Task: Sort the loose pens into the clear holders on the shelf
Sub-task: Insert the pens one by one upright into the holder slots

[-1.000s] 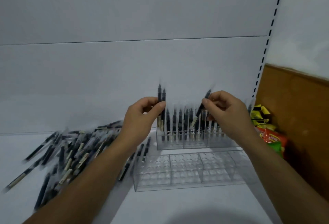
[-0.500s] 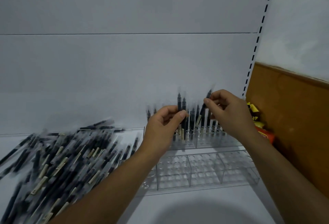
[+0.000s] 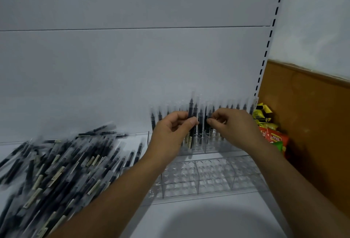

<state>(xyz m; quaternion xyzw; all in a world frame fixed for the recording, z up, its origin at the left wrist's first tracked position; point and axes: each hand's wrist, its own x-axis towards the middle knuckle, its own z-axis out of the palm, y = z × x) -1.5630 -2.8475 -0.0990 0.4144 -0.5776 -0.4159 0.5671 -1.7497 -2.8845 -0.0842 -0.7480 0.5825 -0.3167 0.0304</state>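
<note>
A big heap of loose black pens [image 3: 56,167] lies on the white shelf at the left. Two clear holders stand to the right: the rear holder [image 3: 212,143] carries a row of upright pens, the front holder [image 3: 204,177] shows bare round sockets. My left hand [image 3: 170,133] grips two black pens [image 3: 191,113] upright over the rear holder. My right hand [image 3: 233,126] pinches a pen [image 3: 208,124] standing in the rear holder, just right of the left hand. The lower ends of the held pens are hidden behind my fingers.
Red, green and yellow snack packets [image 3: 272,135] are wedged at the right between the holders and a brown board [image 3: 312,124]. A slotted white upright [image 3: 265,52] runs up the right side. The white back panel [image 3: 132,67] rises right behind the holders.
My left hand has carried its two pens rightward to the rear holder. My right hand has lowered its tilted pen down into the holder row. The camera view has shifted left.
</note>
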